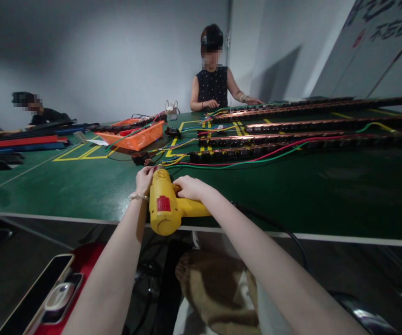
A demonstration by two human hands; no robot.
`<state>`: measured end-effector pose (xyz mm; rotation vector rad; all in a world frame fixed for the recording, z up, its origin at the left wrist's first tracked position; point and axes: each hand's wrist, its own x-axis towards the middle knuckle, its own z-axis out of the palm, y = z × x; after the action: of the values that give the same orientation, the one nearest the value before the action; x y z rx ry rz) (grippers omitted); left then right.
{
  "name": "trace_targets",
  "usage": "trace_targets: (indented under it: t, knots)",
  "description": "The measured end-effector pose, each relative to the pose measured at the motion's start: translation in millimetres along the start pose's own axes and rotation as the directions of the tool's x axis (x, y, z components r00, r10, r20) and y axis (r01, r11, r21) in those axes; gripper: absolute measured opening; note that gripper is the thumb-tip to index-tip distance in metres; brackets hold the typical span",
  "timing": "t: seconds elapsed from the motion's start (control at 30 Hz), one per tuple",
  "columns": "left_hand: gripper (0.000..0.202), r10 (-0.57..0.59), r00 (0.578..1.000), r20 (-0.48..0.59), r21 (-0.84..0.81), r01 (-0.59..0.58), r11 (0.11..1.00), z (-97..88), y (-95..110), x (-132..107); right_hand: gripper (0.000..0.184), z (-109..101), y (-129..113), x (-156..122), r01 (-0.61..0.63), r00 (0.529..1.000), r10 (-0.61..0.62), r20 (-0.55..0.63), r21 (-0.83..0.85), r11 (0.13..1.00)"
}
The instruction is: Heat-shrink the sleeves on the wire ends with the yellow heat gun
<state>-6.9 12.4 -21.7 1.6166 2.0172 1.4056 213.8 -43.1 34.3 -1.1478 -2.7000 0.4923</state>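
A yellow heat gun point(166, 204) with a red label lies over the near edge of the green table point(326, 195). My right hand point(190, 187) is wrapped round its handle. My left hand point(144, 180), with a bead bracelet at the wrist, is closed beside the gun's nozzle, on something I cannot make out. Coloured wires point(221, 164) run from just past the nozzle to long black strips with copper bars point(274, 139).
An orange tray point(134, 137) with wires stands at the middle left. Red, blue and black strips point(19, 144) lie at the far left. One person stands at the table's far side point(213, 83), another sits at the left point(36, 111). A phone point(36, 293) lies below the table edge.
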Motion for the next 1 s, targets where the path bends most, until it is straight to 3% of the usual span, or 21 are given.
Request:
trace_targets:
  t: [0.47,0.73,1.0]
  knots:
    - [0.030,0.056,0.998,-0.041,-0.111,-0.060,0.992,0.1,-6,3,0.026,-2,6,-1,0.039,0.999,-0.039,0.014,0.030,0.999]
    - [0.028,0.082,0.995,-0.059,-0.090,-0.087,0.992,-0.3,-6,5,0.024,-5,6,-4,0.029,0.999,-0.030,0.013,0.036,0.999]
    - [0.023,0.044,0.994,-0.104,-0.132,-0.058,0.990,5.2,-3,3,0.022,-13,39,-11,-0.032,0.999,0.033,-0.018,0.087,0.996]
